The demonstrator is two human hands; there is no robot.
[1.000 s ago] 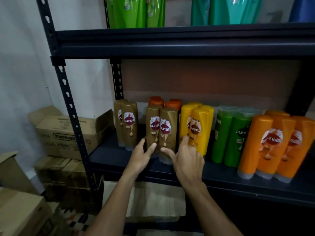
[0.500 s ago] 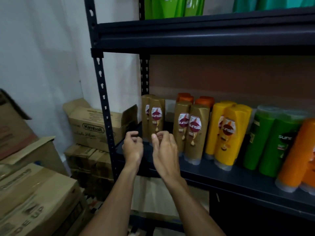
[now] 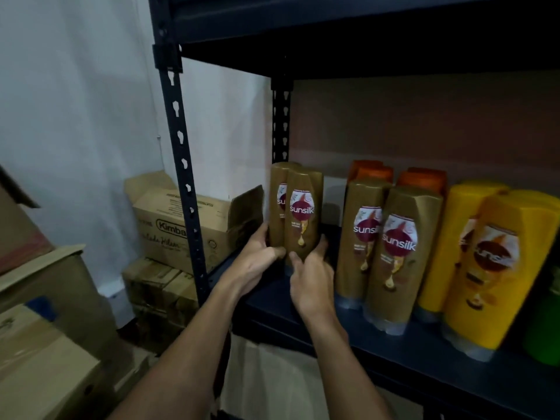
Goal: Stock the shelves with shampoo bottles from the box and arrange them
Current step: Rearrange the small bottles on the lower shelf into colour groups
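- A person is gripping the brown bottles low down with both hands. The bottles are standing upright on the shelf, just to the right of the front post.
- The left hand is wrapping its fingers round the flank facing the post. The right hand is clasping the side away from the post, thumb lying across the front.
- Judging by the task, the pair is being squared up. It is probably better slid on its base than lifted, labels facing out, until it is lining up with the second brown pair standing further right of the post.
- The low grip is helping here, since pushing high up would likely be tipping such tall, narrow bottles backwards.
- Further still from the post, yellow bottles are filling out the row. Orange bottles are standing behind the second brown pair, and a green bottle is showing at the frame's edge.
- Left of the post, a cardboard box is sitting with its flaps open, its contents hidden from view.
- More boxes are lying lower on that side of the post, and what they are holding cannot be told.
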